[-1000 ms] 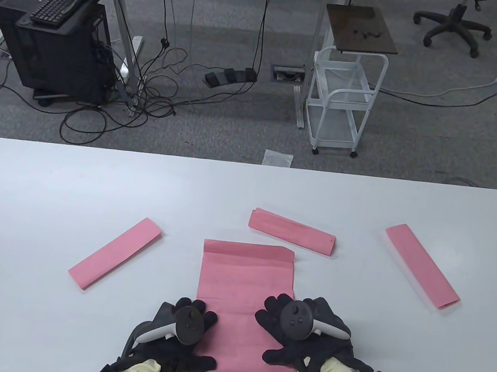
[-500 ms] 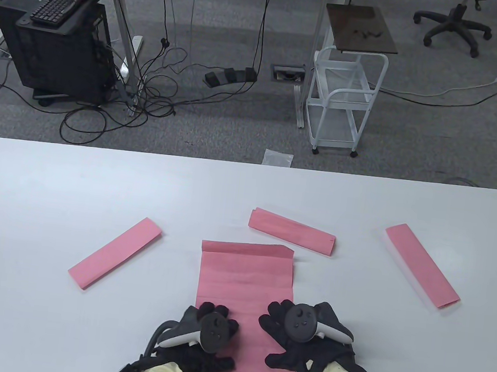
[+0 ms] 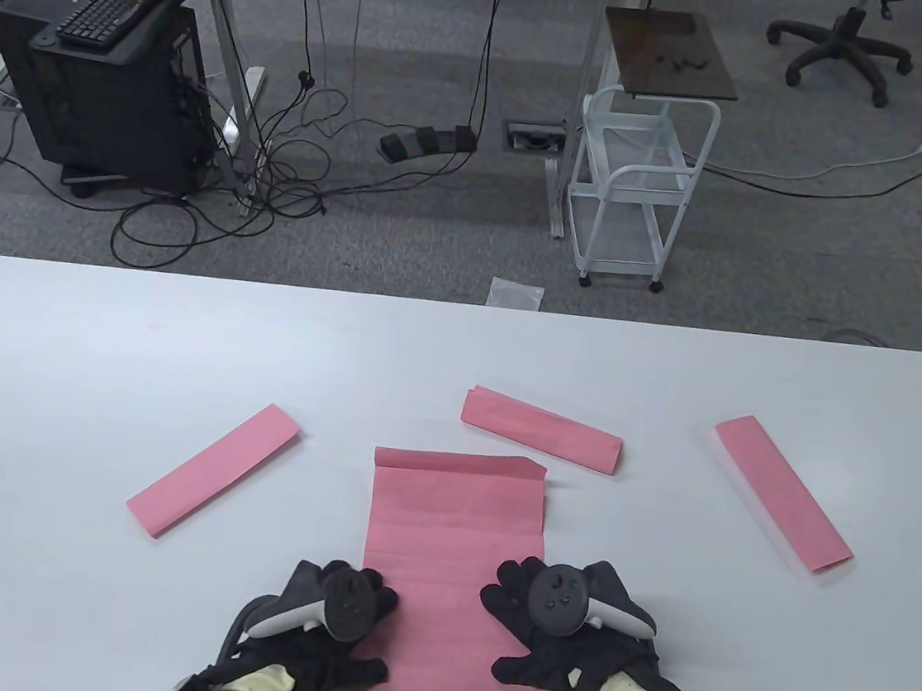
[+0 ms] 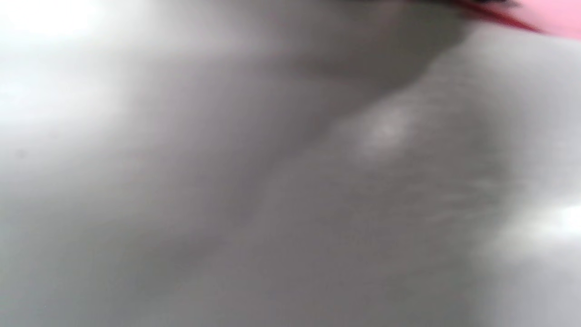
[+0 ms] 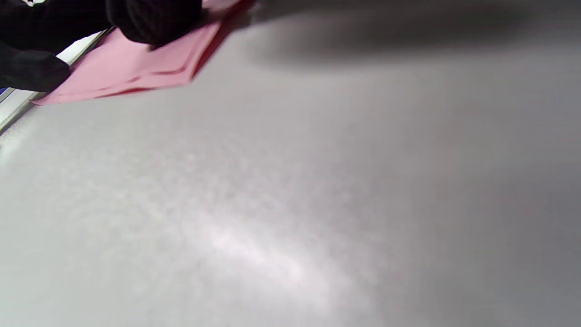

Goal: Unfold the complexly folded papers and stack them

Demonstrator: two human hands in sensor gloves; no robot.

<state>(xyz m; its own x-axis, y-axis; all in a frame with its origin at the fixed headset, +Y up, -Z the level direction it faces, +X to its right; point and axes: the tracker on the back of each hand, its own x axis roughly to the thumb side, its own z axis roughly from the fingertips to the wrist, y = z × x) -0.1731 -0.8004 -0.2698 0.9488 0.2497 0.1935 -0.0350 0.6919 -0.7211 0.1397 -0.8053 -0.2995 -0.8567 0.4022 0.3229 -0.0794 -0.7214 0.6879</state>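
Your left hand (image 3: pixel 329 630) lies flat on the near left edge of the open pink sheet (image 3: pixel 453 561), fingers spread and pressing down, holding nothing in a curl. Your right hand (image 3: pixel 553 631) does the same on the near right edge, fingers straight and splayed, thumb resting on the paper near the bottom corner. In the right wrist view your gloved fingertips (image 5: pixel 150 20) press on the sheet's corner, which lies flat against the white table (image 3: pixel 96 337). The left wrist view is blurred and shows only a sliver of pink at its top right.

The sheet sits near the front edge of the table, between your hands, its far edge still turned over in a narrow flap. Three folded strips wait around it: one (image 3: pixel 214 471) to the left, angled; one (image 3: pixel 543 430) just beyond the sheet's far right corner, close but apart from it; one (image 3: pixel 783 495) well off to the right, also angled
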